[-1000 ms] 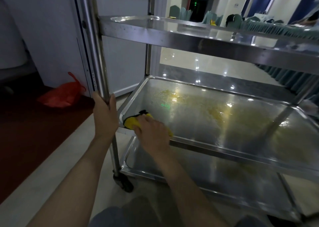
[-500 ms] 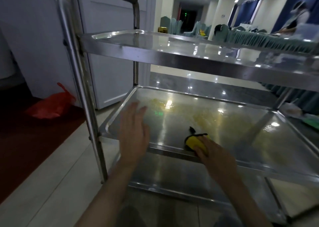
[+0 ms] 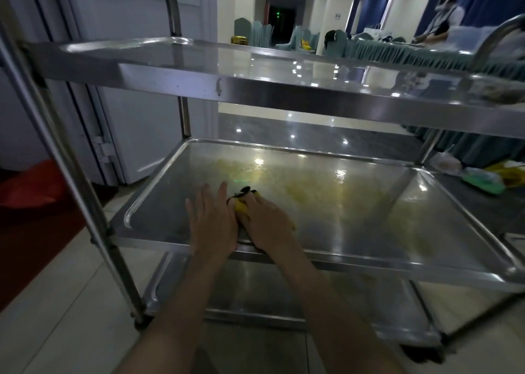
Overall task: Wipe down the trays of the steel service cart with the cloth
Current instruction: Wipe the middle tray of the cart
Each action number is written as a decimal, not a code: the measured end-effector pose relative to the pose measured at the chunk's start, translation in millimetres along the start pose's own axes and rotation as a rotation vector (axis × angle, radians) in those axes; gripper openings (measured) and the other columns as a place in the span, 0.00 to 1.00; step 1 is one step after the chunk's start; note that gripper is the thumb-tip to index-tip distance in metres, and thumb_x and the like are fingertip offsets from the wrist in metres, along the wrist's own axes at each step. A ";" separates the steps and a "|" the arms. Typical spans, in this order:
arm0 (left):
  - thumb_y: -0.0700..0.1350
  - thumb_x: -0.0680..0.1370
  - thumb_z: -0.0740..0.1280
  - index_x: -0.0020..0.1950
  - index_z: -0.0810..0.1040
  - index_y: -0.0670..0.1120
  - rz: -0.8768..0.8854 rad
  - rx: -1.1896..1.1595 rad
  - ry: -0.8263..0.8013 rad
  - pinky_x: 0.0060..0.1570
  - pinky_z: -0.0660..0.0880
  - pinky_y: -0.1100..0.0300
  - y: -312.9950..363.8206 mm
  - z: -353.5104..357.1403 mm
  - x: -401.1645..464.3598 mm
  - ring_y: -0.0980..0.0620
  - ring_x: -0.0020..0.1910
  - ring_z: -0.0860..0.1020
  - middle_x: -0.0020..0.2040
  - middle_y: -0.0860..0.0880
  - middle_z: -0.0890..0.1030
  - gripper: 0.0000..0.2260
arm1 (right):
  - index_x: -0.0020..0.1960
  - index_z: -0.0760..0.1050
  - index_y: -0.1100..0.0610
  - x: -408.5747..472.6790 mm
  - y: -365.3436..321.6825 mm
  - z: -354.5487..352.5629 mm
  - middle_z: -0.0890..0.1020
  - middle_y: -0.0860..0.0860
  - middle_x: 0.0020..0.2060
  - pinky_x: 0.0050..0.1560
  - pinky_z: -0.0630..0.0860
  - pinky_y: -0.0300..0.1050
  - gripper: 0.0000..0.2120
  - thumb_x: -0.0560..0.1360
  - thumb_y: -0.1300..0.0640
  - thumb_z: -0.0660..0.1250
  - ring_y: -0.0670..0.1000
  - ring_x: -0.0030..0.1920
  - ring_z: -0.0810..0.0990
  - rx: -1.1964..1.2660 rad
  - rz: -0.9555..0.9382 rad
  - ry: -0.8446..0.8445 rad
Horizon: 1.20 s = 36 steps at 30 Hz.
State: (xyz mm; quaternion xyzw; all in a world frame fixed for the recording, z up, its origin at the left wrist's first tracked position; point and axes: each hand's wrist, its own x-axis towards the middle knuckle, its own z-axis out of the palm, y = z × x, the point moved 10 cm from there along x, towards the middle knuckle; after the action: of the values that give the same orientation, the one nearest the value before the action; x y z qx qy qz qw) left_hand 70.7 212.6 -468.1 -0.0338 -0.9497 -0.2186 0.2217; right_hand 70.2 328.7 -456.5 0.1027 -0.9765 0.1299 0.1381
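Since half a second ago the right hand (image 3: 268, 223) with the cloth (image 3: 241, 203) has slid left along the middle tray (image 3: 426, 231), and the left hand (image 3: 211, 220) has come to lie beside it; one second ago the left hand held the cart post (image 3: 65, 157).

Now both hands are on the near part of the middle tray, side by side and touching. The left hand lies flat, its fingers (image 3: 221, 192) straight and released, grasping nothing. The yellow cloth with a dark edge is under the right hand; only a small part shows, at the fingertips and between the two hands. The right fingers (image 3: 252, 200) bend over the cloth and press it on the steel, so they look to be grasping it, though most of the grip is hidden.

Yellowish smears spread over the tray beyond the hands. The top tray (image 3: 255, 89) is above, the bottom tray (image 3: 369, 311) below. A red bag (image 3: 25, 186) lies on the floor at left.
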 end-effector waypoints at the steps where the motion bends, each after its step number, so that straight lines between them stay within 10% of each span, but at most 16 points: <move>1: 0.49 0.84 0.51 0.80 0.60 0.48 0.009 -0.003 0.019 0.77 0.55 0.34 0.9 -3.0 -0.2 0.37 0.79 0.57 0.78 0.38 0.63 0.23 | 0.70 0.70 0.52 6.8 6.2 1.7 0.79 0.51 0.64 0.55 0.77 0.53 0.18 0.83 0.46 0.60 0.58 0.57 0.81 -0.005 0.004 -0.005; 16: 0.50 0.85 0.52 0.77 0.65 0.49 0.038 -0.013 -0.002 0.79 0.55 0.38 8.7 1.5 -2.1 0.41 0.80 0.59 0.76 0.41 0.67 0.20 | 0.71 0.69 0.54 -70.9 290.3 -83.3 0.78 0.58 0.66 0.57 0.73 0.57 0.20 0.83 0.44 0.58 0.64 0.60 0.78 -0.089 0.584 0.050; 29: 0.46 0.82 0.57 0.78 0.60 0.47 0.067 0.000 -0.054 0.78 0.55 0.37 6.9 3.8 -3.2 0.39 0.79 0.60 0.77 0.42 0.65 0.23 | 0.72 0.68 0.54 40.3 17.8 10.7 0.77 0.54 0.67 0.59 0.73 0.54 0.20 0.83 0.48 0.61 0.60 0.61 0.79 -0.037 0.046 -0.009; 36: 0.43 0.81 0.58 0.78 0.61 0.49 0.019 -0.052 -0.028 0.78 0.54 0.37 -3.6 -0.9 -3.3 0.40 0.80 0.59 0.77 0.42 0.66 0.24 | 0.74 0.67 0.50 17.8 83.2 -7.0 0.78 0.53 0.66 0.58 0.73 0.52 0.21 0.83 0.44 0.60 0.58 0.62 0.78 -0.010 0.145 -0.044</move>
State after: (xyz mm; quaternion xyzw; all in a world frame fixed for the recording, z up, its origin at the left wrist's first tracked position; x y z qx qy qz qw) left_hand 73.5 209.1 -470.2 -0.0516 -0.9464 -0.2405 0.2092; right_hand 35.5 406.4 -463.4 0.0337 -0.9848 0.1325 0.1075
